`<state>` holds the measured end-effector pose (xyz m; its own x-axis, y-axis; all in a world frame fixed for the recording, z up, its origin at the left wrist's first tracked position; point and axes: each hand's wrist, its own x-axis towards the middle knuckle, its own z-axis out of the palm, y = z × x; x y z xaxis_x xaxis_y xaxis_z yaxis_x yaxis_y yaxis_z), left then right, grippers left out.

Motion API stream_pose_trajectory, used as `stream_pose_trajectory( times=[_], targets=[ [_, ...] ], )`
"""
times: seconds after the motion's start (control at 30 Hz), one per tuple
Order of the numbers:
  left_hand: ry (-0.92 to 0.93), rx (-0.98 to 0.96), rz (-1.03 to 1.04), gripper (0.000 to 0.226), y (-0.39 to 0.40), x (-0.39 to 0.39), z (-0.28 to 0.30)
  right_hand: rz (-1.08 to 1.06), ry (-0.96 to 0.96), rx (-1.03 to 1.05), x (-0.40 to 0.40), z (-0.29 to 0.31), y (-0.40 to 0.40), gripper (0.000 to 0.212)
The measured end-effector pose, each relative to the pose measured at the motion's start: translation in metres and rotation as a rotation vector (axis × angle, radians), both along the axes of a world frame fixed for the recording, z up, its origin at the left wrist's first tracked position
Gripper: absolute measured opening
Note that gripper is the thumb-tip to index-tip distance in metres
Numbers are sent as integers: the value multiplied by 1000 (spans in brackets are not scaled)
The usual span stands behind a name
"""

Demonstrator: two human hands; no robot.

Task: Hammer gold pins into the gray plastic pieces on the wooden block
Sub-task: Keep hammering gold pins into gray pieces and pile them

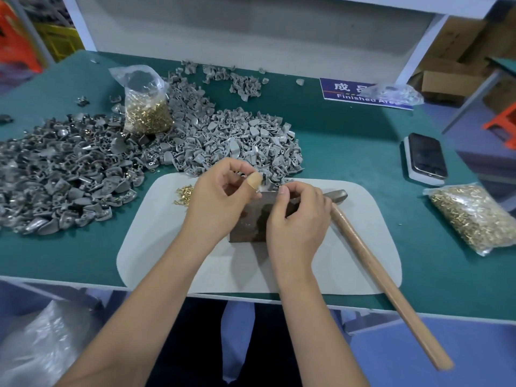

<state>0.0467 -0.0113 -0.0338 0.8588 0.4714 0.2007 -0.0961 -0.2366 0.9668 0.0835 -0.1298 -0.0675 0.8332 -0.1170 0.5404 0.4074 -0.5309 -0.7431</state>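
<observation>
Green bench, hammer idle; both hands, left and right, pinching gray piece over block, likely seating pin; next: grab hammer

Phone right on green table; blue sign behind.

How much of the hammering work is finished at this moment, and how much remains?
Done: the darker pile at the left seems to be finished pieces; some gold shows in it. In hand: both hands, left and right, hold a small piece over the block, probably setting a pin; the hammer lies unused on the mat. Left: a big gray pile and bags of pins.
</observation>
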Motion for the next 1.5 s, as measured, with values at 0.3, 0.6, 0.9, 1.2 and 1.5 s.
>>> stream_pose_trajectory(
  times=[0.3,0.6,0.9,1.2,1.5],
  targets=[
    [34,245,-29,15,7,3,-12,38,12,32,-2,1,-2,4],
    [214,518,-245,16,25,15,4,53,30,25,-1,0,-2,4],
    [138,603,86,24,4,-21,-22,52,19,26,1,0,-2,5],
    [163,715,148,9,2,-26,-19,198,-73,79,-1,8,-16,4],
    [200,841,14,10,16,-19,-5,497,95,-394,14,23,-32,5]
  ],
)
